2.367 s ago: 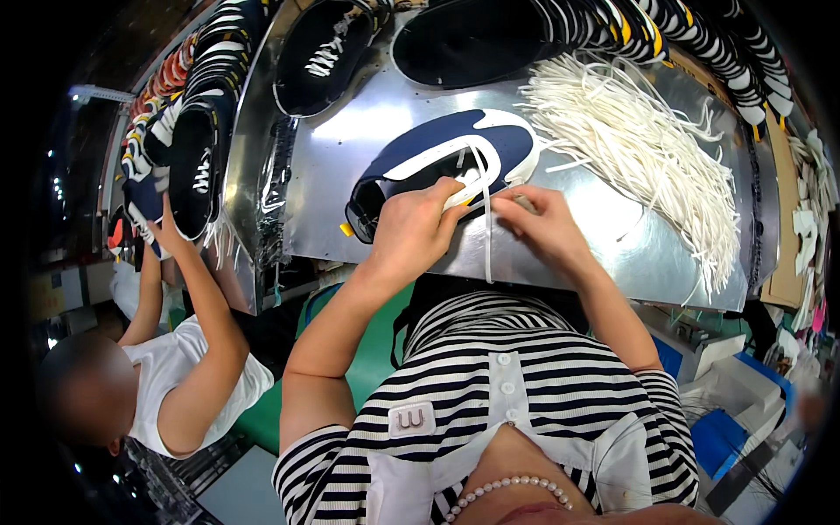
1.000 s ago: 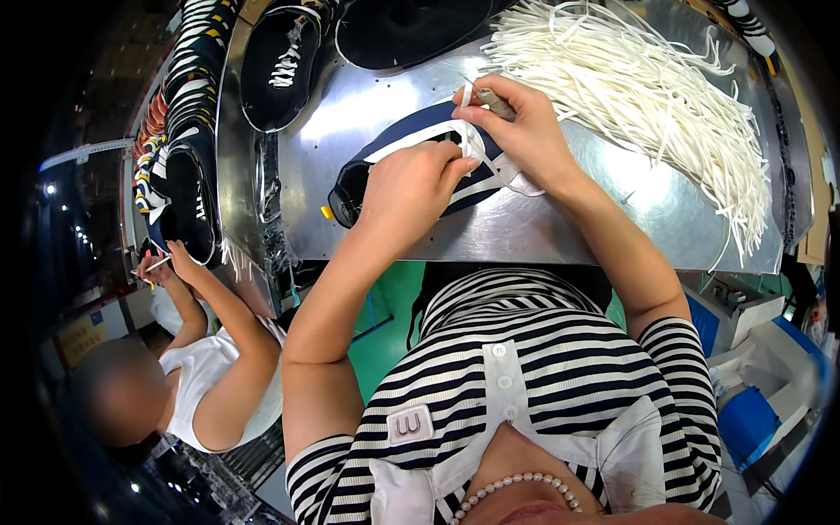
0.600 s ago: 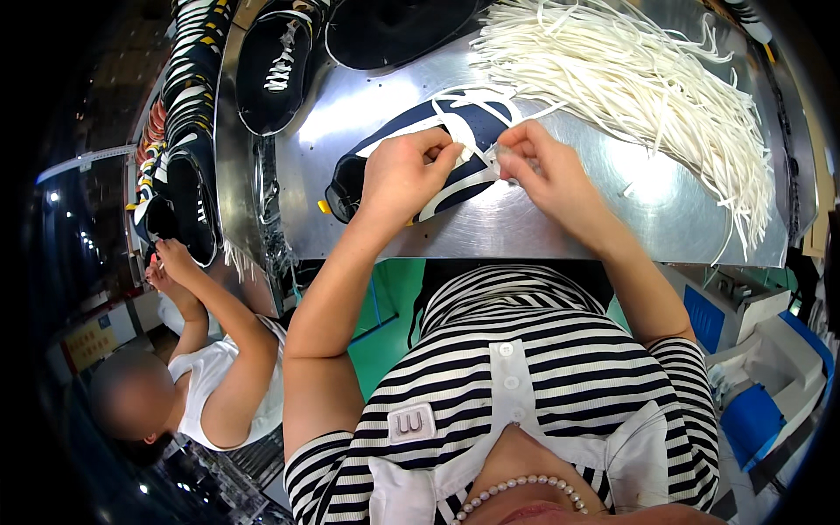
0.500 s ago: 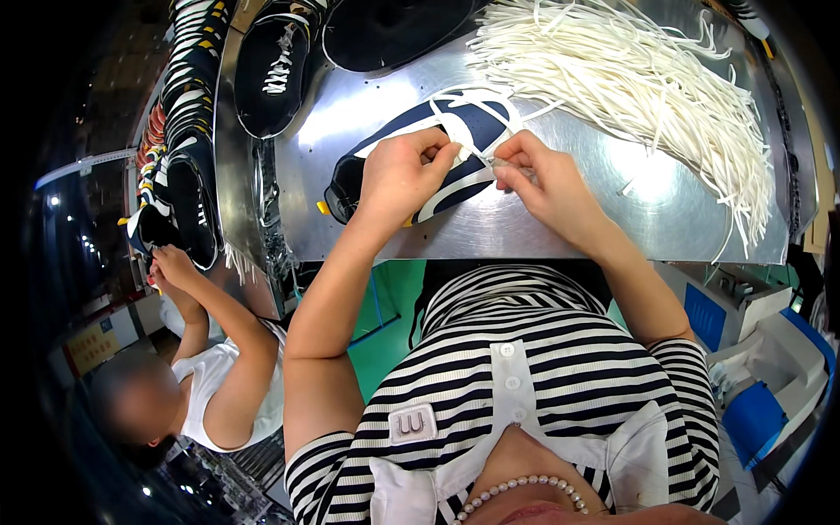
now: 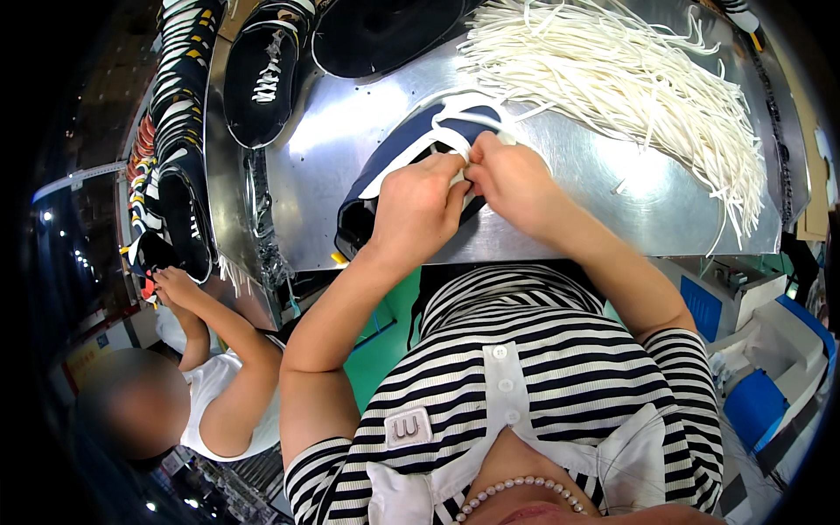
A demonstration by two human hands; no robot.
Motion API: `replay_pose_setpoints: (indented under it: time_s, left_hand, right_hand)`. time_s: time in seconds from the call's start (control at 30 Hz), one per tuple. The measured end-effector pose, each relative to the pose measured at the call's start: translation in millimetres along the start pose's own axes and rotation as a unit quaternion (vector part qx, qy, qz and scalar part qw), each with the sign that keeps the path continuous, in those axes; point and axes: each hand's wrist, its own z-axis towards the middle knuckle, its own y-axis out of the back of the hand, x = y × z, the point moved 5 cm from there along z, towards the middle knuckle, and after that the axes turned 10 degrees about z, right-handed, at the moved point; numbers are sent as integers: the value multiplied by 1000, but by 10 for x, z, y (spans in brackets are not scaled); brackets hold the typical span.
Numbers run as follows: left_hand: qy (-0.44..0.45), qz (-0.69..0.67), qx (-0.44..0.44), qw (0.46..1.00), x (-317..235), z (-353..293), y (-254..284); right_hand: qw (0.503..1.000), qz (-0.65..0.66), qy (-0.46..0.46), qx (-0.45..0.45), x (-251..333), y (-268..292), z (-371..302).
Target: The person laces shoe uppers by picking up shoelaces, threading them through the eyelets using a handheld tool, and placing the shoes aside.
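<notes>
A navy shoe (image 5: 381, 163) with white trim and a yellow heel tab lies tilted on the metal table in front of me, its toe pointing away to the right. My left hand (image 5: 422, 203) is closed on the edge of its lacing opening, fingertips pinched together. Close beside it, my right hand (image 5: 514, 185) pinches a white shoelace (image 5: 479, 115) at that same opening. The lace loops over the front of the shoe, and its free part trails right. My fingers hide the exact eyelet and the lace tip.
A heap of loose white laces (image 5: 612, 101) spreads over the table's far right. At the far left lie large black oval pieces (image 5: 261, 86), one with white lacing. A row of shoes (image 5: 185, 74) runs along the left. A co-worker's hand (image 5: 178, 285) works there.
My right hand has moved left, up against my left hand. The shoe has rolled and turned, showing more of its navy far side, and its heel has shifted toward me.
</notes>
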Motion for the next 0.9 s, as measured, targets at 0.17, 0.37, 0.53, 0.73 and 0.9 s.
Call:
replay_pose_setpoints:
  time_s: [0.17, 0.37, 0.53, 0.73, 0.9]
  left_hand:
    - [-10, 12, -66, 998, 82, -180, 91]
    - [-163, 101, -155, 969, 39, -541, 158]
    - [47, -103, -4, 994, 373, -421, 138]
    - [325, -461, 281, 777, 557, -369, -100]
    - [301, -483, 235, 788, 680, -311, -362]
  right_hand:
    - [999, -33, 1, 31, 157, 92, -184]
    - [975, 214, 2, -56, 154, 990, -220]
    - [959, 270, -51, -73, -44, 542, 28]
    - [959, 268, 14, -94, 79, 325, -29]
    - [972, 197, 10, -132, -31, 283, -38]
